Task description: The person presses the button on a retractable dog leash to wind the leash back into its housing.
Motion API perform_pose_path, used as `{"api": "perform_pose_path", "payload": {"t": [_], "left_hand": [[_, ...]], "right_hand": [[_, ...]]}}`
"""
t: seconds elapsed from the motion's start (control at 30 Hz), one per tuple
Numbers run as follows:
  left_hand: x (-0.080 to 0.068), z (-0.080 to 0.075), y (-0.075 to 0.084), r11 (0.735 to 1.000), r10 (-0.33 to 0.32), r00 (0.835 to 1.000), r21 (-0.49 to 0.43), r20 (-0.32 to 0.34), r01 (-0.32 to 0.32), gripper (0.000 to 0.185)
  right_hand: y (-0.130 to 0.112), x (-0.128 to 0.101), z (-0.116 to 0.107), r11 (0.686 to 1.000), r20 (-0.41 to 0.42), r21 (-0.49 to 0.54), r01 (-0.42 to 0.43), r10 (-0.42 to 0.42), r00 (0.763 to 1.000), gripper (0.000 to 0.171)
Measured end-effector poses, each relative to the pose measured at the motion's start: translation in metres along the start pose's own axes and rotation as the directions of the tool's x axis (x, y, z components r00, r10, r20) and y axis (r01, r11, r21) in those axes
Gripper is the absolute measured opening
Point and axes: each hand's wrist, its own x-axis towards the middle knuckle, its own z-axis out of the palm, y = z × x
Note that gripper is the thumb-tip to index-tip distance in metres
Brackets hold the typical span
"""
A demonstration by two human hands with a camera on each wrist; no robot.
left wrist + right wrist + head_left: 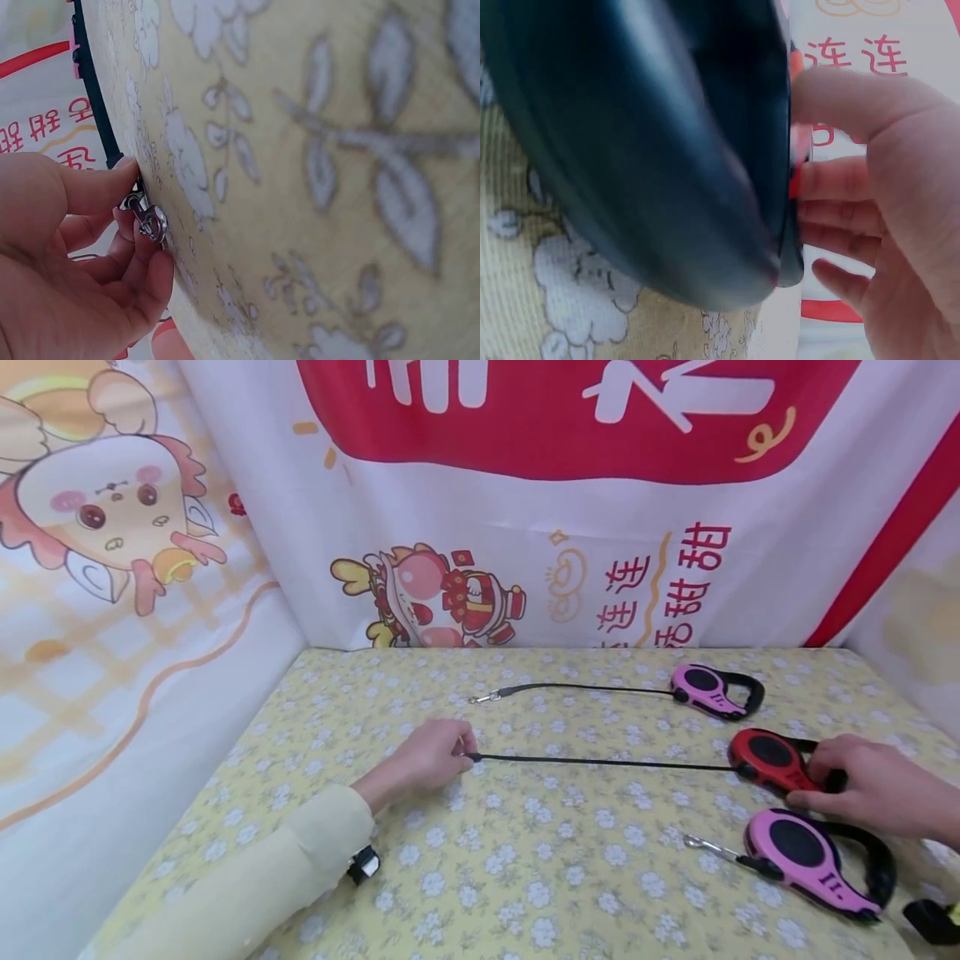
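My left hand pinches the strap end of the red leash beside its metal snap clip, low over the cloth. From there the black cord runs out straight to the red retractable leash on the right. My right hand grips that leash at its black handle end, with thumb and fingers on either side. In the right wrist view, a large black handle fills the foreground and partly hides the red casing under my fingers.
Behind the red leash lies a pink retractable leash, its cord drawn out leftward to a metal clip. Nearer me is another pink leash with its clip close to the casing. Flowered cloth covers the table; printed curtains stand behind.
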Motion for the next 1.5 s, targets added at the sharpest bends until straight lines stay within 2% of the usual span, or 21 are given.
{"api": "perform_pose_path", "payload": {"t": [0.1, 0.17, 0.3, 0.47, 0.53, 0.6, 0.67, 0.8, 0.93, 1.0, 1.07, 1.13, 1.2, 1.27, 1.33, 1.4, 1.5], "left_hand": [[0.000, -0.002, -0.002, 0.999, -0.003, 1.000, -0.045, -0.005, 0.002, 0.001], [0.000, -0.005, -0.003, 0.997, -0.023, 1.000, -0.073, -0.017, 0.022, 0.004], [0.004, -0.012, -0.002, 0.994, -0.047, 0.996, -0.097, -0.070, 0.040, 0.009], [0.010, -0.022, 0.002, 0.988, -0.072, 0.983, -0.150, -0.172, 0.046, 0.017], [0.012, -0.026, 0.004, 0.978, -0.105, 0.971, -0.200, -0.213, 0.062, 0.018], [0.016, -0.031, 0.006, 0.962, -0.143, 0.957, -0.264, -0.254, 0.074, 0.019], [0.021, -0.037, 0.010, 0.935, -0.195, 0.936, -0.345, -0.292, 0.087, 0.022], [0.036, -0.049, 0.018, 0.850, -0.297, 0.881, -0.522, -0.367, 0.070, 0.026], [0.049, -0.056, 0.026, 0.728, -0.400, 0.810, -0.685, -0.429, -0.003, 0.024], [0.051, -0.059, 0.027, 0.671, -0.431, 0.780, -0.739, -0.453, -0.058, 0.023], [0.053, -0.060, 0.026, 0.630, -0.453, 0.759, -0.770, -0.468, -0.099, 0.022], [0.054, -0.060, 0.023, 0.600, -0.466, 0.746, -0.789, -0.477, -0.130, 0.022], [0.054, -0.059, 0.020, 0.585, -0.477, 0.736, -0.798, -0.481, -0.143, 0.022], [0.055, -0.058, 0.017, 0.586, -0.493, 0.719, -0.798, -0.490, -0.142, 0.022], [0.054, -0.057, 0.015, 0.593, -0.500, 0.710, -0.793, -0.495, -0.135, 0.021], [0.054, -0.057, 0.014, 0.601, -0.500, 0.708, -0.788, -0.499, -0.131, 0.022], [0.054, -0.057, 0.013, 0.600, -0.488, 0.712, -0.786, -0.505, -0.146, 0.021]], "right_hand": [[-0.002, 0.000, -0.002, 1.000, -0.008, 0.019, 0.009, -0.009, 1.000, 0.037], [-0.006, 0.000, -0.004, 0.999, -0.028, 0.033, 0.013, -0.012, 1.000, 0.037], [-0.012, -0.001, -0.008, 0.998, -0.118, 0.021, 0.058, -0.055, 0.991, 0.038], [-0.014, -0.002, -0.012, 0.990, -0.290, -0.058, 0.126, -0.137, 0.947, 0.045], [-0.015, 0.000, -0.013, 0.989, -0.354, -0.056, 0.136, -0.147, 0.924, 0.046], [-0.016, 0.003, -0.015, 0.992, -0.399, -0.021, 0.121, -0.119, 0.909, 0.044], [-0.018, 0.006, -0.018, 0.993, -0.460, 0.031, 0.112, -0.085, 0.884, 0.044], [-0.024, 0.015, -0.026, 0.977, -0.535, 0.203, 0.061, 0.058, 0.843, 0.041], [-0.034, 0.028, -0.034, 0.959, -0.573, 0.282, 0.033, 0.141, 0.807, 0.042], [-0.039, 0.035, -0.039, 0.955, -0.611, 0.294, 0.038, 0.157, 0.776, 0.044], [-0.042, 0.040, -0.044, 0.949, -0.647, 0.312, 0.047, 0.175, 0.742, 0.044], [-0.045, 0.045, -0.048, 0.948, -0.676, 0.313, 0.056, 0.181, 0.715, 0.043], [-0.048, 0.049, -0.053, 0.955, -0.676, 0.293, 0.047, 0.172, 0.716, 0.047], [-0.050, 0.052, -0.055, 0.965, -0.651, 0.258, 0.039, 0.144, 0.745, 0.053], [-0.051, 0.054, -0.055, 0.976, -0.637, 0.211, 0.056, 0.094, 0.765, 0.053], [-0.050, 0.055, -0.054, 0.981, -0.626, 0.181, 0.077, 0.054, 0.778, 0.051], [-0.048, 0.056, -0.051, 0.982, -0.622, 0.164, 0.094, 0.029, 0.782, 0.047]]}}
